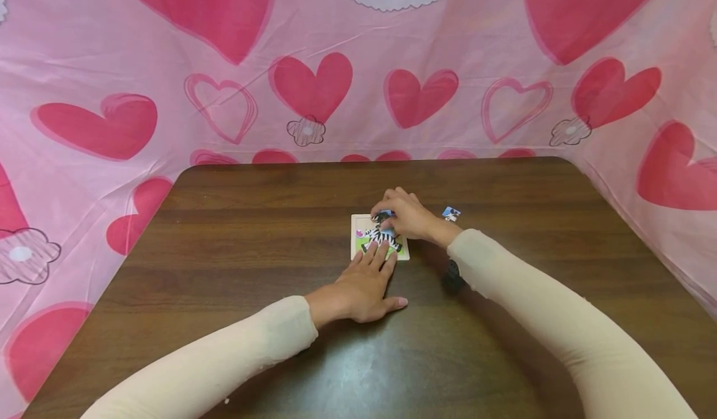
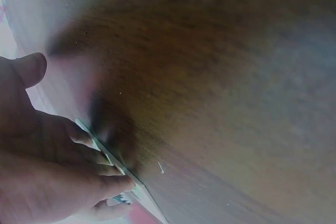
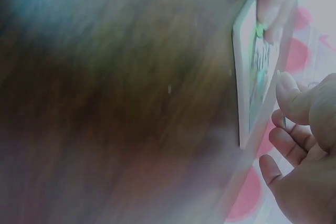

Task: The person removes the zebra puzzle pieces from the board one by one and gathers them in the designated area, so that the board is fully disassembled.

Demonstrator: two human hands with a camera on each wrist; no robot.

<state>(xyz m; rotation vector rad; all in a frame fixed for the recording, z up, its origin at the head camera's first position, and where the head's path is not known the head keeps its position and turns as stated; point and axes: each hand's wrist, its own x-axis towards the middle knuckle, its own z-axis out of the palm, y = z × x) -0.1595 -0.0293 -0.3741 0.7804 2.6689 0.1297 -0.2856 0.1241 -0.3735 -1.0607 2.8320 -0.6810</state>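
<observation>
- Head view: a square puzzle board with a pale wooden frame is positioned on the dark brown wood-grain table.
- Head view: a black-and-white striped zebra picture with green ground is displayed within the frame.
- Head view: the fingers of the left hand are extended onto the near side of the board; the thumb is spread to the side above the table. The left grip is released.
- Head view: a thin puzzle piece, dark and blue, is pinched between thumb and fingers of the right hand at the far part of the board. The right grip is thereby engaged on the piece.
- Head view: a small loose piece in blue, black and white is located on the table, to the right of the board.
- Head view: both forearms are covered by cream fabric sleeves. The table is backed by pink fabric printed with hearts.
- Left wrist view: the board is seen nearly edge-on, with the left fingertips placed across it.
- Right wrist view: the board is seen obliquely; the right thumb is held just beside it. The pinched piece is largely concealed.
</observation>
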